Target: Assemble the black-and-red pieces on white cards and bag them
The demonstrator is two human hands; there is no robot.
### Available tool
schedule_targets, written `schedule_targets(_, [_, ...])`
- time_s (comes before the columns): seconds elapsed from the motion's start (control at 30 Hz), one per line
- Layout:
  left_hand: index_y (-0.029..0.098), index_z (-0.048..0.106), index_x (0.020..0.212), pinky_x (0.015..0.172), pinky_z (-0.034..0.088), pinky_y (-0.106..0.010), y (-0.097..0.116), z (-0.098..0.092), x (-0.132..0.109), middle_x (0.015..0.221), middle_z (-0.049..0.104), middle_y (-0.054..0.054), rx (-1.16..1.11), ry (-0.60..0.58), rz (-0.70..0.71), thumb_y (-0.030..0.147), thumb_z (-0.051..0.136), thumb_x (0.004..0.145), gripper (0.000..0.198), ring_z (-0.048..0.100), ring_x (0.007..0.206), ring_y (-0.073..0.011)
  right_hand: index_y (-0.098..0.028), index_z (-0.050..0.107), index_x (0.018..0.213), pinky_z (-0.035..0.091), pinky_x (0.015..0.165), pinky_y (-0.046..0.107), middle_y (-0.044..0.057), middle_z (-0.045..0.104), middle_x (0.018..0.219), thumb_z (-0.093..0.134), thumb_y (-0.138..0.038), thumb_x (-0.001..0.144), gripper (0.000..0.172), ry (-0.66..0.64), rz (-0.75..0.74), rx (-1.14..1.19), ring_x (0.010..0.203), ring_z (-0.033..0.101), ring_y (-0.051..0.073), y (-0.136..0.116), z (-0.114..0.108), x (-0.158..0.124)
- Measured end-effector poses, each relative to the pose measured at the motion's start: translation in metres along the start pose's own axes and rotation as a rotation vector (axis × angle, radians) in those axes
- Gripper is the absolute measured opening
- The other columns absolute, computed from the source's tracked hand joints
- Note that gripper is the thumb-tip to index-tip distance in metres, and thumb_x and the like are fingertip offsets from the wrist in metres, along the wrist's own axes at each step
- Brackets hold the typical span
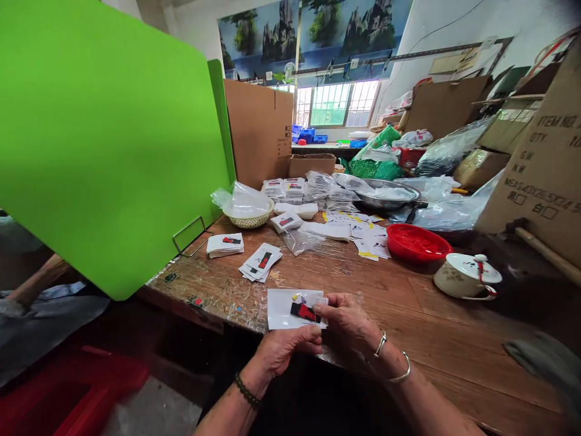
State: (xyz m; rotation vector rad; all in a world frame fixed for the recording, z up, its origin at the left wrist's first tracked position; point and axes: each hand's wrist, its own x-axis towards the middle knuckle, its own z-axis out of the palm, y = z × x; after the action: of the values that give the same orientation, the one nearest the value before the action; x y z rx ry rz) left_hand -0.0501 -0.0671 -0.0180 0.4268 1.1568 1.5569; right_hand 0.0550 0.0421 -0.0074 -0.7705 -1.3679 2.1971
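Observation:
At the table's front edge, my left hand (284, 348) is closed on the lower edge of a white card packet (278, 310), its thumb along the bottom right. A black and red piece (299, 311) lies on the packet's face. My right hand (351, 318) pinches the packet's right end, where a small printed white slip (321, 301) shows by the thumb. Whether the slip is inside or outside the packet I cannot tell. Just beyond lie a fanned stack of similar packets (261, 263) and a neater stack (225, 244).
A green panel (113, 145) stands at the left, with a wire stand (190, 236) at its foot. Farther back are a basket with plastic bags (249, 217), bagged bundles (293, 189) and loose printed cards (370, 239). A red bowl (417, 242) and lidded mug (469, 277) stand right.

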Motion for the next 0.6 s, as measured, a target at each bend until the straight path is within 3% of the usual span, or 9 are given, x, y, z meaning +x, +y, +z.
schedule_targets(0.1, [0.013, 0.069, 0.097, 0.054, 0.058, -0.027, 0.012, -0.007, -0.002, 0.09, 0.073, -0.008, 0.012, 0.078, 0.093, 0.037, 0.088, 0.059, 0.049, 0.066, 0.063, -0.0157, -0.02, 0.049, 0.056, 0.048, 0.053, 0.027, 0.001, 0.066, 0.06, 0.088, -0.032, 0.049, 0.042, 0.085, 0.001, 0.053, 0.057, 0.061, 0.017, 0.002, -0.004, 0.001])
schedule_targets(0.2, [0.01, 0.069, 0.097, 0.052, 0.058, -0.026, 0.014, -0.01, -0.001, 0.086, 0.073, -0.01, -0.004, 0.077, 0.096, 0.043, 0.084, 0.064, 0.049, 0.066, 0.06, -0.0151, -0.019, 0.051, 0.059, 0.046, 0.052, 0.026, 0.001, 0.067, 0.062, 0.088, -0.035, 0.051, 0.041, 0.073, 0.009, -0.021, 0.057, 0.061, 0.017, 0.003, -0.009, 0.001])
schedule_targets(0.37, [0.01, 0.07, 0.095, 0.055, 0.057, -0.027, 0.008, -0.009, 0.003, 0.085, 0.074, -0.009, 0.03, 0.053, 0.088, 0.042, 0.087, 0.059, 0.051, 0.067, 0.066, -0.0174, -0.015, 0.063, 0.065, 0.041, 0.049, 0.023, 0.004, 0.068, 0.063, 0.085, -0.044, 0.054, 0.038, -0.097, 0.034, -0.148, 0.052, 0.057, 0.014, -0.001, -0.02, 0.006])
schedule_targets(0.47, [0.011, 0.069, 0.088, 0.062, 0.055, -0.026, 0.007, -0.011, 0.005, 0.084, 0.073, -0.008, 0.058, 0.028, 0.138, 0.039, 0.09, 0.055, 0.048, 0.067, 0.071, -0.0176, -0.015, 0.06, 0.057, 0.033, 0.043, 0.021, 0.0, 0.061, 0.05, 0.086, -0.039, 0.048, 0.036, -0.052, 0.056, -0.225, 0.043, 0.048, 0.01, -0.002, -0.025, 0.01])
schedule_targets(0.6, [0.013, 0.065, 0.082, 0.063, 0.052, -0.026, 0.005, -0.015, 0.007, 0.078, 0.072, -0.005, 0.064, 0.013, 0.156, 0.035, 0.091, 0.052, 0.045, 0.066, 0.066, -0.0162, -0.016, 0.061, 0.059, 0.033, 0.044, 0.021, -0.001, 0.062, 0.051, 0.085, -0.037, 0.046, 0.035, -0.058, 0.103, -0.229, 0.044, 0.049, 0.011, -0.006, -0.026, 0.012])
